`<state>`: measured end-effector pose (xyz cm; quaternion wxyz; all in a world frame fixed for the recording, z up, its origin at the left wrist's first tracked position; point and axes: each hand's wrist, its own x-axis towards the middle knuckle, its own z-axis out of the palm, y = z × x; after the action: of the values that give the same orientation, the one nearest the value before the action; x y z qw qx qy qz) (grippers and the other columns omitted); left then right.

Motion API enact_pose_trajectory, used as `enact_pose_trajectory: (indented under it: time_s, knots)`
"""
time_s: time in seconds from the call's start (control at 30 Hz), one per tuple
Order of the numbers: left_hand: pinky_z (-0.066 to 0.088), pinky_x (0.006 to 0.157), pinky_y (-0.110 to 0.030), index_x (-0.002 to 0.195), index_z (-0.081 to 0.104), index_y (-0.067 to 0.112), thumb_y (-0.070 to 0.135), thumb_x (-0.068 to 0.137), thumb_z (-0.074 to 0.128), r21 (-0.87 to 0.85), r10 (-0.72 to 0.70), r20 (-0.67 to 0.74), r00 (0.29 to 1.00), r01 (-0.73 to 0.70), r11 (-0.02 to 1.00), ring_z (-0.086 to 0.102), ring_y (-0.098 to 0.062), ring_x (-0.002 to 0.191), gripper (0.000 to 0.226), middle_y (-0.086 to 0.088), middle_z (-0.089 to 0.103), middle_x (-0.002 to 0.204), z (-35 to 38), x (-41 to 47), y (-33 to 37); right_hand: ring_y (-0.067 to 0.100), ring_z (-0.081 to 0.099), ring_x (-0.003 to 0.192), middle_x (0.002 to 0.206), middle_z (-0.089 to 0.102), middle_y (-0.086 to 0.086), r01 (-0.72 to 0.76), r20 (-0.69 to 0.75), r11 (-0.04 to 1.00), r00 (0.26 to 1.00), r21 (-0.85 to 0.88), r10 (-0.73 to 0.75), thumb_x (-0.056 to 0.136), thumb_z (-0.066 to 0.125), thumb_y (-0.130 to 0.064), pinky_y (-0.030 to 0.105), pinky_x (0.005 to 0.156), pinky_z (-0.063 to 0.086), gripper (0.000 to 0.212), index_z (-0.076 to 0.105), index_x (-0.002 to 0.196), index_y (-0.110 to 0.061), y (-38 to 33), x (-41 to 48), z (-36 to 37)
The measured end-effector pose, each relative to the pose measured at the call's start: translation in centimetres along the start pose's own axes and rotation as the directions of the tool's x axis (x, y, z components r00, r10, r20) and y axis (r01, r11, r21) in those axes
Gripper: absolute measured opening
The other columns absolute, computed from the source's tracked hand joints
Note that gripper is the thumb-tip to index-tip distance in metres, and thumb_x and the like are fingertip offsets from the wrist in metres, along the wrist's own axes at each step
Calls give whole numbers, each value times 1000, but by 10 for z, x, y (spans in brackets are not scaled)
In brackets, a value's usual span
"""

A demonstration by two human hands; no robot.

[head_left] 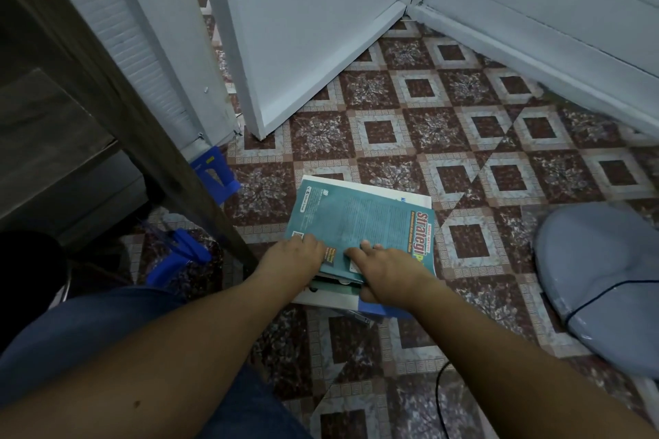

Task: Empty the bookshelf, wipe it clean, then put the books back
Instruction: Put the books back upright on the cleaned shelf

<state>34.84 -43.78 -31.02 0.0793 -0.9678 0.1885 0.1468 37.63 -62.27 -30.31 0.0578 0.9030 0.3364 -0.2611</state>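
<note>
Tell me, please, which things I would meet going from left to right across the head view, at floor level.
dark wooden bookshelf → blue plastic object → stack of books → grey rounded object

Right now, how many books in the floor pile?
3: teal book on top, white book peeking past its far edge, blue book at the near corner under the right hand. More may be hidden between.
</note>
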Motion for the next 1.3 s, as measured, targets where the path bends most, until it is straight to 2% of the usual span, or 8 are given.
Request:
enact_pose_trajectory:
  time_s: [0.13,0.3,0.43,0.6,0.83,0.93,1.13,1.3]
  knots:
    - [47,88,-37,126,44,7,7,96,44,-14,15,42,999,-15,1000,54,-26,110,30,-11,52,120,1,4,0,25,56,106,125,50,7,-87,-76,996,993,-11,86,90,58,-28,34,68,44,49,37,132,-15,-7,-5,3]
    - [44,92,-35,126,43,8,8,95,46,-17,-18,27,999,18,1000,52,-26,113,31,-12,52,124,-12,-6,3,29,47,128,148,39,11,-205,-99,979,974,4,204,95,50,-5,38,88,49,59,25,148,-10,-25,-17,-6]
    - [41,90,-30,119,45,16,12,90,55,-135,-62,-126,990,44,990,49,-20,110,31,-3,52,119,-41,-21,1,26,59,111,128,58,4,-272,-171,962,948,5,269,94,49,-5,34,73,46,44,44,135,-18,-34,-36,-50]
    - [45,68,-33,111,50,21,18,92,56,-182,-114,-214,970,75,981,61,-22,90,20,0,61,101,-97,-46,-16,23,64,94,104,65,0,-300,-206,954,934,-12,291,94,49,-11,30,64,40,35,56,125,-26,-48,-66,-118]
    - [42,66,-29,115,58,26,32,93,53,-121,-64,-141,988,47,992,55,-18,83,23,2,61,96,-154,-113,-50,23,60,92,108,63,1,-244,-176,970,954,6,242,93,45,-8,35,73,44,35,60,120,-23,-103,-98,-176]
    - [48,70,-31,109,60,26,29,93,54,-114,-89,-125,988,75,991,57,-16,83,17,2,63,97,-182,-153,-65,19,60,83,96,62,-3,-192,-251,981,950,0,186,92,50,-11,33,69,48,31,62,116,-26,-132,-112,-195]
    - [52,74,-29,103,65,33,32,93,57,-139,-228,-244,943,199,970,62,-6,82,13,9,67,92,-210,-256,-118,21,55,81,98,62,-1,-34,-497,996,868,-77,-9,91,58,-31,32,64,41,25,56,116,-30,-212,-134,-239]
    - [55,73,-33,112,62,33,32,89,62,-101,-470,-323,821,464,880,63,-12,85,23,6,68,98,-202,-346,-175,21,60,83,102,64,-3,127,-597,968,766,-218,-236,90,62,-35,33,63,42,36,48,123,-33,-290,-115,-273]
